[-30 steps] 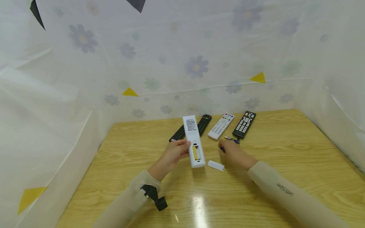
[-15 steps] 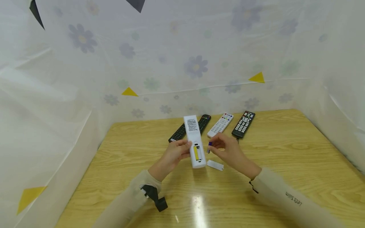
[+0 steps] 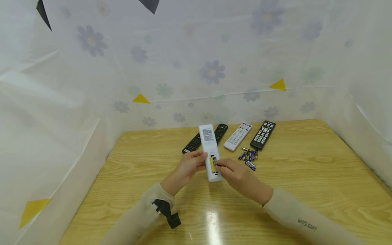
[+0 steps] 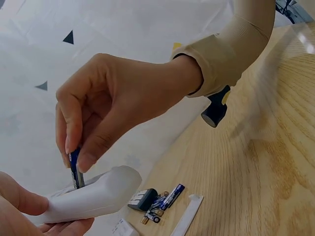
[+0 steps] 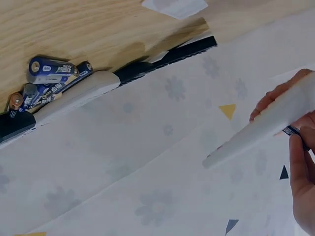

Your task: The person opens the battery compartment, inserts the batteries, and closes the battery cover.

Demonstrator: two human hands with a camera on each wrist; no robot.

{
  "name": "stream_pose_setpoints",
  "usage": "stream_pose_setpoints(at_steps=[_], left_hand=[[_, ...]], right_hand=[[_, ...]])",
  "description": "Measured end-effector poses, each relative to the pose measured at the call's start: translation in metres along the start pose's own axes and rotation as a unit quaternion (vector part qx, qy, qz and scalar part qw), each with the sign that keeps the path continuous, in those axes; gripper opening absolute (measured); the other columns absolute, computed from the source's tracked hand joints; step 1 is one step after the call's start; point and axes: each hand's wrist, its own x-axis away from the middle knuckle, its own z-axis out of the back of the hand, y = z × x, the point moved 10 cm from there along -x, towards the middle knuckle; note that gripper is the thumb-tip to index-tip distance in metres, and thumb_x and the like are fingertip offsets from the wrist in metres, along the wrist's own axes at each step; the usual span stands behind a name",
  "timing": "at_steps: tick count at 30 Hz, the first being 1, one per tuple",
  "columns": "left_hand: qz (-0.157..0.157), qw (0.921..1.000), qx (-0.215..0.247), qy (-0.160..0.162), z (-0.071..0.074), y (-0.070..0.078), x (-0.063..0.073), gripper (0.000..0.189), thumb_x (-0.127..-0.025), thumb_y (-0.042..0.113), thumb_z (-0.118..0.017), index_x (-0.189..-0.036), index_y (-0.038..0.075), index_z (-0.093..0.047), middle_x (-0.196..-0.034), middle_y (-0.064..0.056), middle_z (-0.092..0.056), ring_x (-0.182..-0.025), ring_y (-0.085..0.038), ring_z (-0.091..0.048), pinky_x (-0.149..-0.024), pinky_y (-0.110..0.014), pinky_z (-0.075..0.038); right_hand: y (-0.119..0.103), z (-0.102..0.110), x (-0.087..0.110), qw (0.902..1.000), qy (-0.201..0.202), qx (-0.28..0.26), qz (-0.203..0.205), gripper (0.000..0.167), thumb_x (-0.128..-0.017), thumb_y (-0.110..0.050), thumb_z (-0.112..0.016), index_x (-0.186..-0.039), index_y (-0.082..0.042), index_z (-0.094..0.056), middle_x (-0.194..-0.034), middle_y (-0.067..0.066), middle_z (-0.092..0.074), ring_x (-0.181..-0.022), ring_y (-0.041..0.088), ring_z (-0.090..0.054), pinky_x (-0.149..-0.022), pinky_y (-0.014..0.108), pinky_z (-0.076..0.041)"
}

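A white remote control [image 3: 209, 145] is gripped by my left hand [image 3: 185, 168], its printed back facing up. The battery compartment is uncovered, with a yellow battery [image 3: 212, 164] in its left side. My right hand [image 3: 242, 178] pinches a blue battery [image 4: 76, 169] between thumb and fingers. In the left wrist view this battery stands steeply, its lower end at the compartment. Its upper part is hidden by the fingers. The battery cover [image 4: 188, 216], a thin white strip, lies on the table; in the head view my right hand hides it.
Several blue batteries [image 3: 249, 157] lie in a loose pile right of my hands. Behind are a black remote [image 3: 191, 144], partly covered by the held one, a white remote [image 3: 237, 136] and another black remote [image 3: 262, 135]. A flowered sheet [image 3: 171, 68] closes off the wooden table's far edge.
My right hand has taken a blue battery from the pile and moved left with it to the remote's open compartment. My left hand and the remote have stayed nearly still.
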Motion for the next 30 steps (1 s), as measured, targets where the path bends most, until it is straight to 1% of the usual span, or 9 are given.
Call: stream_pose_setpoints(at_steps=[5, 10, 13, 15, 17, 20, 24, 26, 30], left_hand=[[0.007, 1.0000, 0.001, 0.001, 0.000, -0.001, 0.000, 0.033, -0.099, 0.010, -0.054, -0.124, -0.011, -0.054, -0.114, -0.025, -0.061, -0.089, -0.018, -0.065, -0.084, -0.033, -0.056], [0.004, 1.0000, 0.002, 0.004, 0.001, 0.000, 0.000, 0.032, -0.099, 0.009, -0.054, -0.123, -0.012, -0.055, -0.112, -0.024, -0.062, -0.088, -0.018, -0.065, -0.082, -0.032, -0.057], [0.002, 1.0000, 0.004, 0.006, 0.000, 0.001, -0.001, 0.031, -0.099, 0.008, -0.054, -0.122, -0.012, -0.055, -0.110, -0.024, -0.063, -0.085, -0.017, -0.065, -0.081, -0.032, -0.057], [0.003, 1.0000, 0.006, 0.006, 0.000, 0.001, 0.000, 0.031, -0.099, 0.008, -0.054, -0.123, -0.012, -0.055, -0.110, -0.024, -0.063, -0.085, -0.017, -0.065, -0.082, -0.033, -0.057], [0.003, 1.0000, 0.007, 0.003, 0.000, 0.002, 0.000, 0.032, -0.099, 0.008, -0.054, -0.124, -0.012, -0.054, -0.112, -0.025, -0.063, -0.086, -0.018, -0.065, -0.083, -0.034, -0.056], [0.004, 1.0000, 0.007, 0.000, -0.001, 0.003, 0.001, 0.033, -0.099, 0.008, -0.054, -0.126, -0.011, -0.053, -0.115, -0.025, -0.062, -0.089, -0.019, -0.065, -0.085, -0.035, -0.056], [0.005, 0.9999, 0.009, -0.002, -0.001, 0.005, 0.003, 0.034, -0.099, 0.008, -0.054, -0.128, -0.011, -0.052, -0.116, -0.025, -0.062, -0.091, -0.019, -0.065, -0.086, -0.035, -0.055], [0.005, 0.9999, 0.011, -0.003, -0.001, 0.006, 0.004, 0.034, -0.099, 0.008, -0.054, -0.128, -0.010, -0.052, -0.116, -0.025, -0.062, -0.091, -0.019, -0.065, -0.086, -0.035, -0.055], [0.009, 0.9998, 0.016, -0.005, -0.002, 0.005, 0.004, 0.035, -0.099, 0.008, -0.054, -0.130, -0.009, -0.052, -0.116, -0.025, -0.062, -0.091, -0.019, -0.064, -0.086, -0.035, -0.055]], right_hand=[[-0.011, -0.003, 0.005, 0.9991, -0.010, 0.020, 0.035, 0.040, -0.104, -0.007, -0.030, -0.099, 0.006, -0.067, -0.106, 0.016, -0.065, -0.094, 0.025, -0.066, -0.082, 0.026, -0.056], [-0.010, -0.007, 0.008, 0.9997, -0.009, 0.003, 0.023, 0.041, -0.104, -0.008, -0.029, -0.101, 0.006, -0.067, -0.107, 0.016, -0.064, -0.096, 0.025, -0.065, -0.085, 0.025, -0.054], [0.001, -0.008, 0.007, 0.9986, 0.003, -0.046, -0.026, 0.022, -0.101, -0.005, -0.047, -0.101, 0.003, -0.067, -0.104, 0.013, -0.064, -0.094, 0.024, -0.064, -0.086, 0.022, -0.053], [0.011, -0.008, 0.007, 0.9933, 0.015, -0.085, -0.076, 0.008, -0.091, 0.000, -0.064, -0.098, 0.001, -0.068, -0.102, 0.010, -0.064, -0.093, 0.023, -0.063, -0.085, 0.023, -0.053], [0.025, -0.009, 0.009, 0.9810, 0.020, -0.128, -0.145, 0.020, -0.079, 0.003, -0.076, -0.097, -0.001, -0.068, -0.102, 0.008, -0.063, -0.092, 0.022, -0.061, -0.082, 0.026, -0.053], [0.048, -0.016, 0.017, 0.9434, 0.004, -0.190, -0.272, 0.033, -0.074, 0.002, -0.081, -0.103, -0.001, -0.064, -0.105, 0.009, -0.062, -0.093, 0.022, -0.061, -0.079, 0.030, -0.055], [0.069, -0.034, 0.038, 0.8486, -0.044, -0.296, -0.436, 0.049, -0.080, -0.005, -0.078, -0.121, 0.004, -0.055, -0.112, 0.016, -0.062, -0.094, 0.026, -0.064, -0.077, 0.030, -0.057], [0.073, -0.041, 0.046, 0.8071, -0.058, -0.334, -0.483, 0.050, -0.082, -0.006, -0.077, -0.124, 0.007, -0.053, -0.112, 0.020, -0.063, -0.093, 0.027, -0.066, -0.076, 0.028, -0.057], [0.078, -0.048, 0.056, 0.7501, -0.067, -0.376, -0.540, 0.048, -0.082, -0.008, -0.077, -0.122, 0.009, -0.055, -0.105, 0.018, -0.066, -0.089, 0.023, -0.066, -0.074, 0.028, -0.057]])
